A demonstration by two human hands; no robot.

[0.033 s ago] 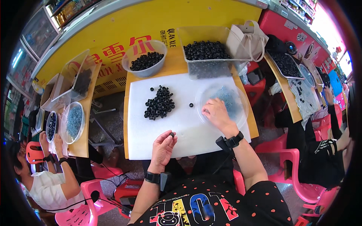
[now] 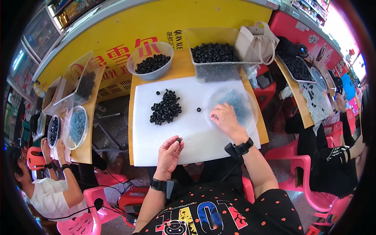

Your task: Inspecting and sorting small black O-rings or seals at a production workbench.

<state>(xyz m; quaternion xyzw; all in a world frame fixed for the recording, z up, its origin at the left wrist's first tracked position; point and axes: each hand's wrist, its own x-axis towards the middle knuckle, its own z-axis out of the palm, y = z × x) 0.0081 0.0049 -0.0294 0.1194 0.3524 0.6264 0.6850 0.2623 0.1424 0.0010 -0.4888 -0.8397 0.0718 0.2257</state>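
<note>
My left hand is closed near the front edge of the white foam sheet. It pinches a small round black piece between thumb and fingers. Over a clear round tray, my right hand has its fingertips pressed together; whatever is in them is hidden or too small to make out. Beside that hand in the tray lies a heap of tiny pale-blue clear pieces. A heap of black ring-shaped pieces rests on the sheet's left half. One single black piece lies between heap and tray.
At the table's back stand a translucent bowl and a large clear bin, both holding black pieces. A beige bag is beside the bin. A co-worker sits at a table on the left, another person on the right.
</note>
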